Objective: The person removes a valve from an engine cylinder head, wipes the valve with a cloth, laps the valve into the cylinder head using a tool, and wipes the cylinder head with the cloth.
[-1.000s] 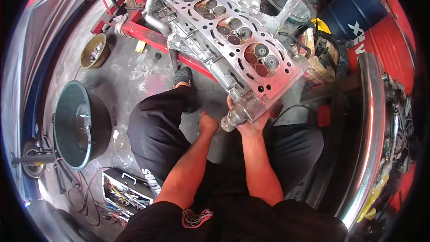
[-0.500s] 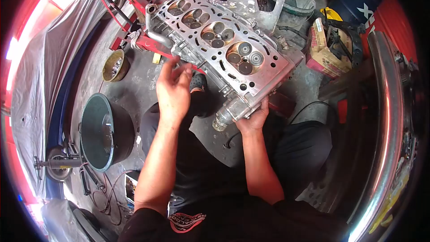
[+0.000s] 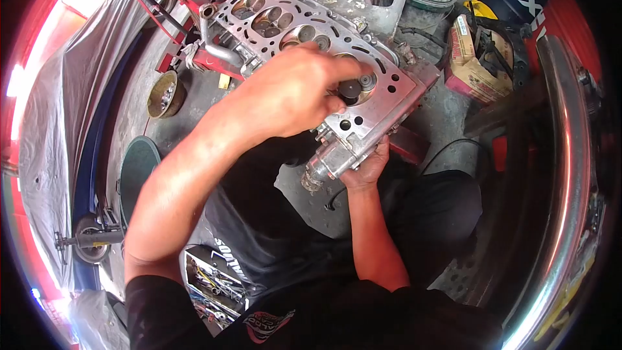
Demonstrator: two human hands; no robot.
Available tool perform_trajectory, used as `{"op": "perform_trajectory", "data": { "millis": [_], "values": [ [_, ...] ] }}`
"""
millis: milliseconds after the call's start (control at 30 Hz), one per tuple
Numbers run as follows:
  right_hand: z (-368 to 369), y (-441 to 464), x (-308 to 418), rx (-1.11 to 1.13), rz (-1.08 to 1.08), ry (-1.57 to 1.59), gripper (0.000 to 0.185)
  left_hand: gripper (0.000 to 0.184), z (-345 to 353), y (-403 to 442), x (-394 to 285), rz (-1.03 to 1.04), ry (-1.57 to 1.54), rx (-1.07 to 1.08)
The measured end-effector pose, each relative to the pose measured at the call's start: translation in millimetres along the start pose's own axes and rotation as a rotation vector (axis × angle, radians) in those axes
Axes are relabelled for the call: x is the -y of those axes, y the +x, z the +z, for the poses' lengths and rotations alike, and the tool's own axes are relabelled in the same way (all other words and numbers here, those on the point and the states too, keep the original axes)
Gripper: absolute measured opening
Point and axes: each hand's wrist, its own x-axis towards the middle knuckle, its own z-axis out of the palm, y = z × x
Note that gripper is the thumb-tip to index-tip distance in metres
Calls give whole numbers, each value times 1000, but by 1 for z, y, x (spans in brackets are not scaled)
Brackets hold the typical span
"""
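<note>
A metal engine cylinder head [image 3: 382, 111] lies tilted in front of me, its flat face with several round combustion chambers turned up. My left hand [image 3: 299, 87] is over this face, index finger stretched across the chamber at the near end and thumb apart, pointing down beside it. Nothing shows between those fingers, though they are slightly blurred; contact with the valves [image 3: 367, 81] is unclear. Underneath the near end, my right hand [image 3: 369, 167] holds the cylinder head beside the pipe-like outlet [image 3: 313, 178]. Most of its fingers are hidden below the metal.
Left on the floor stand a small bowl [image 3: 166, 94] of metal parts and a dark bucket [image 3: 139, 155]. A tray of tools [image 3: 217, 282] lies by my leg. At right are a torn cardboard box [image 3: 476, 68] and a long chrome bar [image 3: 560, 220].
My left hand has swung right and up from beside the cylinder head to over its near-end chamber. The cylinder head appears slightly shifted up and left in view; my right hand still supports it.
</note>
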Motion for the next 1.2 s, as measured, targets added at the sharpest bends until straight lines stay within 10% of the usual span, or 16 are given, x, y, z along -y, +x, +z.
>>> {"op": "perform_trajectory", "data": {
  "millis": [367, 1200],
  "values": [
    [5, -2, 3, 90, 63, -17, 53, 35, -20, 49, -3, 71, 203, 417],
    [5, 0, 0, -31, -89, -120, 50, 36, -31, 74, -3, 43, 203, 548]
  ]
}}
